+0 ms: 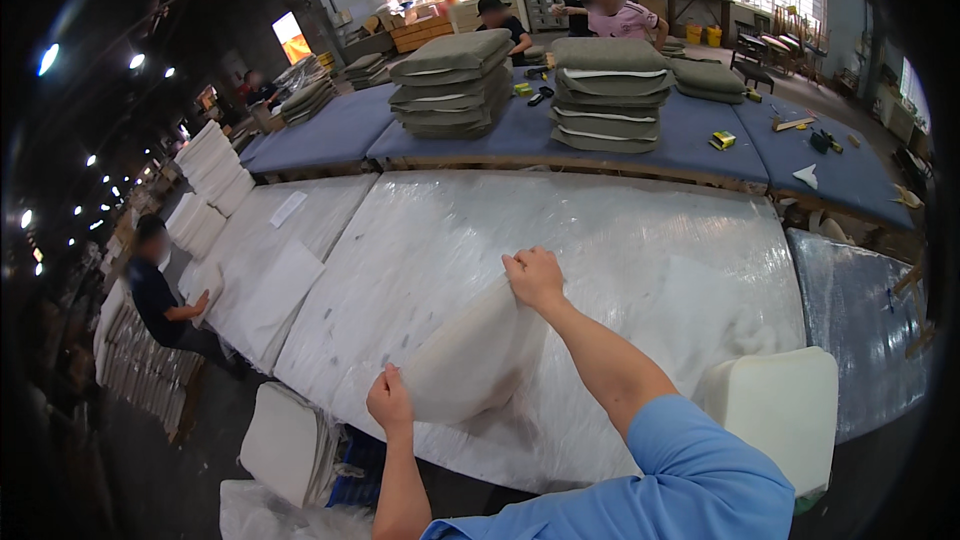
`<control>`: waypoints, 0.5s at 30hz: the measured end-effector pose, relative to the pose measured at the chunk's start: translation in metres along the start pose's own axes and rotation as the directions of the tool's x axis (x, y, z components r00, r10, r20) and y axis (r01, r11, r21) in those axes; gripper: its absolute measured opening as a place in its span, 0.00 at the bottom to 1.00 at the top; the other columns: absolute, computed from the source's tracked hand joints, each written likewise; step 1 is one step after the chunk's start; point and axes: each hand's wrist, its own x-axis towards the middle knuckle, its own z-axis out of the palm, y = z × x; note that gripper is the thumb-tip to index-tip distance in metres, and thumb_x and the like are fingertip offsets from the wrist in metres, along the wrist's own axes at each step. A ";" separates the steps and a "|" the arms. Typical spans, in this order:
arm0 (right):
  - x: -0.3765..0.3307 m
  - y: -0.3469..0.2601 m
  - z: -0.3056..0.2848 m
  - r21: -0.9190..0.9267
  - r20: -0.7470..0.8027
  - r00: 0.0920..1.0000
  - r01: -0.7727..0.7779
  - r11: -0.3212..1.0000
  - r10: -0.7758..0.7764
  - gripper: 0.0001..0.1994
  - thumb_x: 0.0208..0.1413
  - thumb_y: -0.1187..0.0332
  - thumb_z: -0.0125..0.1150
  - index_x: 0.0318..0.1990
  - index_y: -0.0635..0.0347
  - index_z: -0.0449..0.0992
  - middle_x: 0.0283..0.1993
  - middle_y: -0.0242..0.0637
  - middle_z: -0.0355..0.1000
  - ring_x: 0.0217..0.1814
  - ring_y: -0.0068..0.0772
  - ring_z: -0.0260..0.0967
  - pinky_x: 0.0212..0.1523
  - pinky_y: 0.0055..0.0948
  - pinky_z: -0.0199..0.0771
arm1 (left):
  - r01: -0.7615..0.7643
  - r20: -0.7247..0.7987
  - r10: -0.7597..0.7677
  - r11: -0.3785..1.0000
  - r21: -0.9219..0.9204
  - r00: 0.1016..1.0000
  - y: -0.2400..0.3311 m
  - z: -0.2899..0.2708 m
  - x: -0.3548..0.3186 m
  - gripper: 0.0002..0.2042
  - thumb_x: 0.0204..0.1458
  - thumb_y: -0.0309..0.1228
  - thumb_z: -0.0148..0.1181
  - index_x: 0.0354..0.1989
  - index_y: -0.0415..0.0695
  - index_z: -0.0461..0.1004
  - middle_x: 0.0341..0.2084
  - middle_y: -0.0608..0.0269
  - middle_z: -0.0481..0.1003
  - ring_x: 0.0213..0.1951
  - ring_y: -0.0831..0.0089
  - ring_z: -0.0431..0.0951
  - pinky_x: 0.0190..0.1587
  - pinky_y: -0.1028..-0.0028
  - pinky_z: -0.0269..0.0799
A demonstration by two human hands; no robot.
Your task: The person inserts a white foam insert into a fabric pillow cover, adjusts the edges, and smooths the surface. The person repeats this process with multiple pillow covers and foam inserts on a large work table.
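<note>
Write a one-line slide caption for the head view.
Both hands, left hand and right hand, grip a white foam cushion pad on a plastic-covered worktable, grey-green cushion stacks beyond.

Soft white foam on shiny plastic wrap, pretty much

The foam pad (462, 355) looks matt, soft and slightly fuzzy, pinched by the left hand (388, 400) and right hand (535, 278). Under it the work table (620, 240) is covered in glossy, wrinkly clear plastic film that catches the lights. The white foam block (785, 405) looks smooth and dull. Further back, the blue tables (700, 135) have a matt cloth-like top, and the grey-green cushions (610, 95) look like woven fabric.
</note>
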 end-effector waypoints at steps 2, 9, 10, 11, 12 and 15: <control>-0.005 0.002 0.004 0.088 -0.047 0.999 0.025 0.996 -0.021 0.19 0.63 0.52 0.57 0.37 0.59 0.85 0.44 0.47 0.79 0.53 0.55 0.72 0.55 0.47 0.71 | -0.004 -0.032 0.008 0.994 0.111 0.999 0.002 -0.002 -0.007 0.20 0.67 0.39 0.54 0.31 0.35 0.81 0.20 0.52 0.78 0.25 0.63 0.78 0.34 0.64 0.71; -0.018 0.040 0.015 0.610 -0.093 0.949 -0.185 0.770 0.302 0.20 0.69 0.53 0.54 0.38 0.59 0.84 0.37 0.37 0.79 0.43 0.33 0.74 0.51 0.32 0.71 | -0.112 -0.047 0.119 0.985 0.132 0.992 -0.009 -0.010 -0.027 0.19 0.67 0.38 0.53 0.30 0.35 0.81 0.23 0.45 0.79 0.28 0.48 0.80 0.33 0.58 0.72; -0.019 0.048 0.013 0.640 -0.099 0.950 -0.168 0.750 0.297 0.22 0.71 0.51 0.51 0.39 0.60 0.84 0.38 0.36 0.79 0.43 0.30 0.73 0.50 0.31 0.71 | -0.139 -0.048 0.145 0.984 0.115 0.988 -0.010 -0.008 -0.031 0.19 0.66 0.38 0.53 0.31 0.35 0.81 0.24 0.44 0.79 0.29 0.47 0.80 0.33 0.57 0.72; -0.020 0.057 0.008 0.667 -0.109 0.950 -0.149 0.730 0.293 0.25 0.73 0.50 0.48 0.40 0.62 0.84 0.39 0.34 0.80 0.43 0.27 0.73 0.50 0.29 0.70 | -0.161 -0.031 0.164 0.983 0.090 0.986 -0.010 -0.006 -0.036 0.18 0.66 0.37 0.53 0.31 0.35 0.81 0.25 0.44 0.79 0.29 0.47 0.80 0.33 0.57 0.72; -0.026 0.059 0.008 0.718 -0.054 0.944 -0.189 0.670 0.324 0.27 0.73 0.48 0.45 0.41 0.62 0.84 0.39 0.34 0.79 0.43 0.28 0.73 0.50 0.29 0.70 | -0.177 -0.017 0.179 0.980 0.086 0.984 -0.012 -0.009 -0.041 0.18 0.66 0.37 0.53 0.31 0.36 0.82 0.25 0.44 0.80 0.29 0.46 0.80 0.33 0.57 0.72; -0.043 0.045 0.012 0.819 0.100 0.924 -0.288 0.497 0.369 0.34 0.75 0.41 0.36 0.43 0.62 0.83 0.39 0.35 0.79 0.43 0.28 0.72 0.50 0.29 0.71 | -0.223 -0.020 0.225 0.972 0.077 0.974 -0.026 -0.030 -0.052 0.17 0.66 0.35 0.53 0.32 0.36 0.82 0.26 0.44 0.80 0.30 0.46 0.80 0.34 0.57 0.73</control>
